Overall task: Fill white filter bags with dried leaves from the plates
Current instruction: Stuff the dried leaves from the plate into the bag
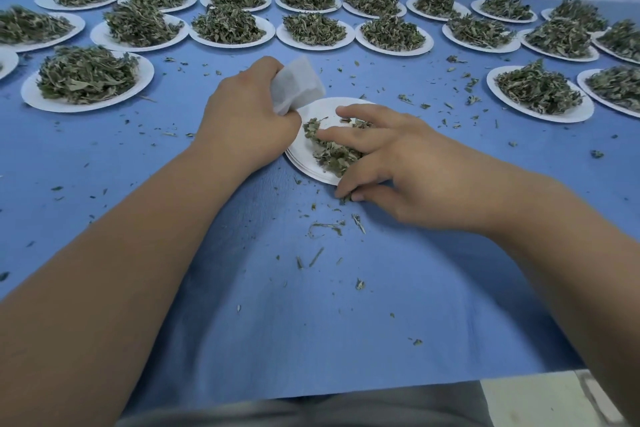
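Filter bag (298,85): white, thin, slightly creased; it stands up out of the left hand's curled fingers, just beyond the right fingertips.
Left hand (242,118): fingers and thumb wrapped round the lower part of the bag, gripping it firmly.
Right hand (408,163): fingers spread wide and fairly straight, laid over the leaves; nothing visibly held; the thumb tip touches a few bits at the plate's near edge.
Leaves (332,154): a small leftover heap, partly under the right fingers.
Plate (311,163): white, beneath the right fingers and against the left hand; its edge looks layered, perhaps a stack.
Bag, handling: judged very light, limp and easily crushed; best pinched at the rim of its mouth so it stays open. Whether the mouth is open now, I cannot tell.
Leaves, handling: judged weightless, brittle, prone to scatter; gather in loose pinches.
Heaped plates (31,94): rows well beyond both sets of fingers.
Crumbs (325,227): strewn on the blue cloth (311,322), near the right thumb.
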